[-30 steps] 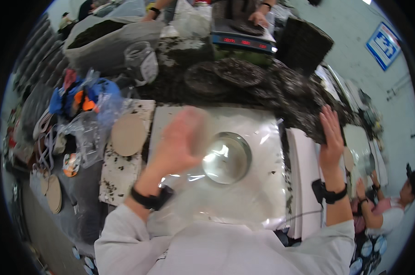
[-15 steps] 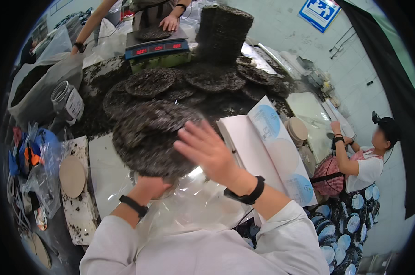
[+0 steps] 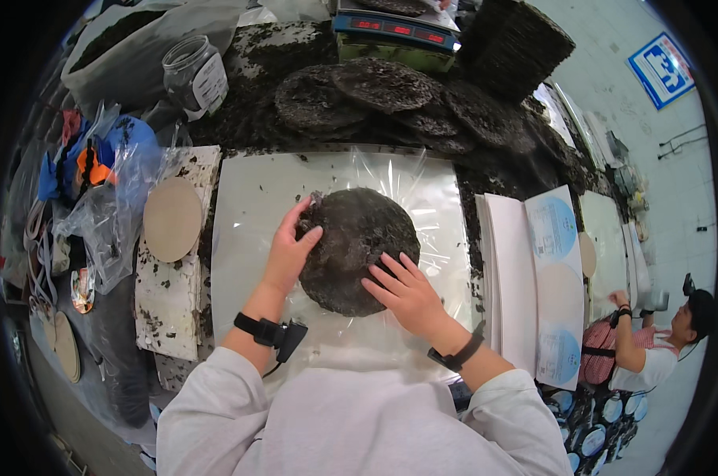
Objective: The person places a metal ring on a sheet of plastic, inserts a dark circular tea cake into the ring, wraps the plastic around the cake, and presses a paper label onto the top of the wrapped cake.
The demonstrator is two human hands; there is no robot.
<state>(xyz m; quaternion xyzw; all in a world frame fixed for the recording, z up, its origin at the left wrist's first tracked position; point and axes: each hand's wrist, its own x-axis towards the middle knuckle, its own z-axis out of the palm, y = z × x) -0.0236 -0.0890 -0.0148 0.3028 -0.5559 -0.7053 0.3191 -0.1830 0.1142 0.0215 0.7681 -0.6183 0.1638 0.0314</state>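
A dark, round disc of what looks like dried seaweed lies flat on clear plastic film spread over a pale board. My left hand grips the disc's left rim, its thumb over the top and its fingers along the edge. A small dark flake sits by those fingertips. On the lower right of the disc rests my right hand, its fingers outstretched and spread.
Similar dark discs lie overlapped behind the board, before a digital scale and tall stack. A jar and beige round card stand left. Printed sheets lie right; a co-worker works farther right.
The disc has come down from a tilted hold in the air onto the film. My left hand has moved from beneath it to its left rim; the view has tilted downward.
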